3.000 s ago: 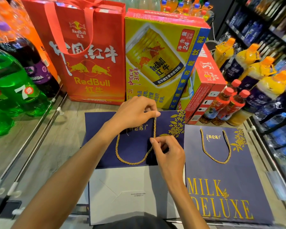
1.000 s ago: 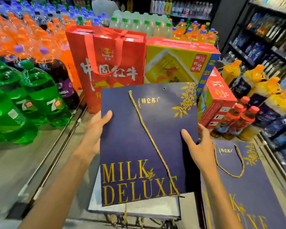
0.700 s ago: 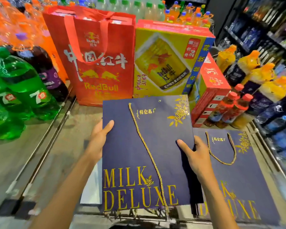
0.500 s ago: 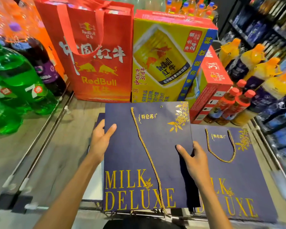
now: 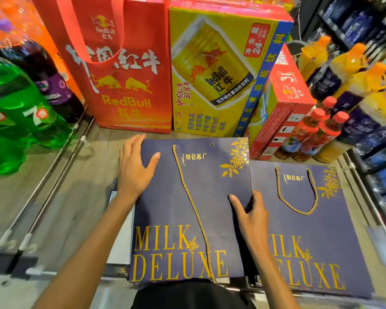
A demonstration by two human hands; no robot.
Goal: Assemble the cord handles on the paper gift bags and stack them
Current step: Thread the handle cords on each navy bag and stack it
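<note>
A navy paper gift bag [image 5: 178,210] printed "MILK DELUXE" lies flat in front of me. Its gold cord [image 5: 194,210] is fixed at the top left hole and trails loose down the face; the top right hole [image 5: 211,144] is bare. My left hand [image 5: 135,168] lies flat on the bag's upper left edge. My right hand [image 5: 251,216] holds the bag's right edge, thumb on top. A second navy bag [image 5: 310,237] lies to the right with its gold cord handle [image 5: 295,192] looped through both holes.
A red RedBull bag [image 5: 120,70] and a yellow RedBull carton [image 5: 221,68] stand right behind the bags. Green soda bottles [image 5: 16,112] fill the left, orange-capped bottles [image 5: 316,130] and shelves the right. White paper [image 5: 118,230] shows under the left bag.
The bag has come down from the air to lie flat on the surface. My left hand moved from gripping its edge to resting flat on it; the right hand stays on the right edge.
</note>
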